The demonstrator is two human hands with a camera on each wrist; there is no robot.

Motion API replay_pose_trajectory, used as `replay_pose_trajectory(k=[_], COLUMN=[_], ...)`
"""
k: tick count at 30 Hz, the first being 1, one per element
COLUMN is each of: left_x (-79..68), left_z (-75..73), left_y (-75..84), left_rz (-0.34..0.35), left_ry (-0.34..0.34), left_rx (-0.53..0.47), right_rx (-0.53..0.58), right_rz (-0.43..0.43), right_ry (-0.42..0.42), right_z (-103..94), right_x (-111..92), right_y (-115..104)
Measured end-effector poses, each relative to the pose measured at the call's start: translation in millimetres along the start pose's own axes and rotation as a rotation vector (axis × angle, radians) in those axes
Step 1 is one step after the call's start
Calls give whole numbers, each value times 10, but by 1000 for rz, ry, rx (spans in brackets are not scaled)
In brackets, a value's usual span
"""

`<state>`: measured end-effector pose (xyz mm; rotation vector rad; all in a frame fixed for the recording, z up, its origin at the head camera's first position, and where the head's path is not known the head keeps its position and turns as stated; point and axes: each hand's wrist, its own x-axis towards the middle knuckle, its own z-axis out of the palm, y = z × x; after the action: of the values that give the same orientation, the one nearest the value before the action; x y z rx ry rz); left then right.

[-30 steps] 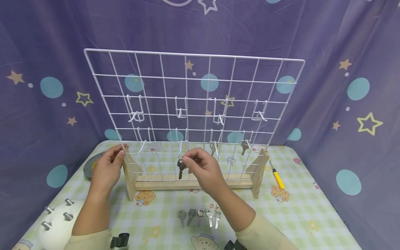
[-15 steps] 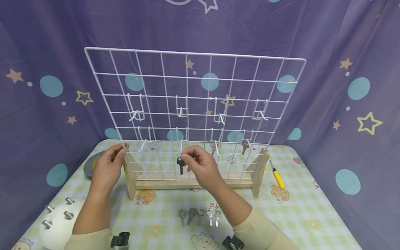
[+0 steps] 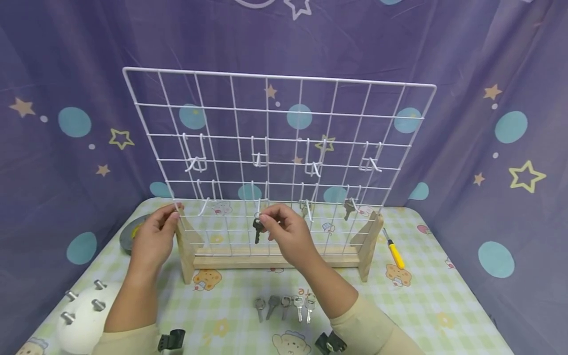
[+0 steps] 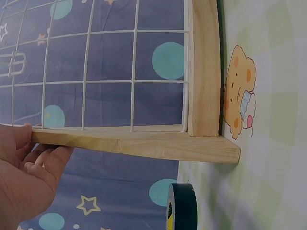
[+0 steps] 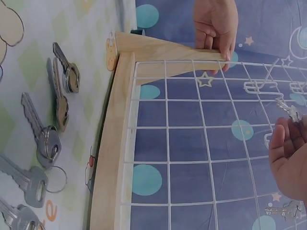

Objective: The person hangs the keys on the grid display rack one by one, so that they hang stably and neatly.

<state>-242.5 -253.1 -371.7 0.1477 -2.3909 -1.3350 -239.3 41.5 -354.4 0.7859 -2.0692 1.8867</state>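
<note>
One key, pinched in the right hand, hangs blade down just below the second lower hook from the left; its ring is best squared to the tip before pushing. It looks dark and slim. Farther left, the left hand grips the wooden upright, likely steadying the white grid.

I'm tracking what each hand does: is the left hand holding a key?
No, the left hand grips the wooden stand, while the right hand holds a key.
</note>
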Motion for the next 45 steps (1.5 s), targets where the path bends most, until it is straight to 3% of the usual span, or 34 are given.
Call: replay_pose_trajectory(k=[11, 22, 38, 42, 45], left_x=[-9, -7, -12, -12, -4], left_z=[0, -10, -8, -4, -4], left_y=[31, 16, 6, 8, 11], left_rz=[2, -27, -37, -32, -30], left_ry=[-10, -16, -12, -12, -11], left_rx=[-12, 36, 39, 38, 30], right_rx=[-198, -490, -468, -463, -412], right_rz=[19, -24, -10, 11, 89], right_ry=[52, 95, 101, 18, -105], right_z=[-22, -36, -53, -121, -215], right_x=[138, 222, 213, 116, 13], right_y=[47, 21, 65, 79, 82])
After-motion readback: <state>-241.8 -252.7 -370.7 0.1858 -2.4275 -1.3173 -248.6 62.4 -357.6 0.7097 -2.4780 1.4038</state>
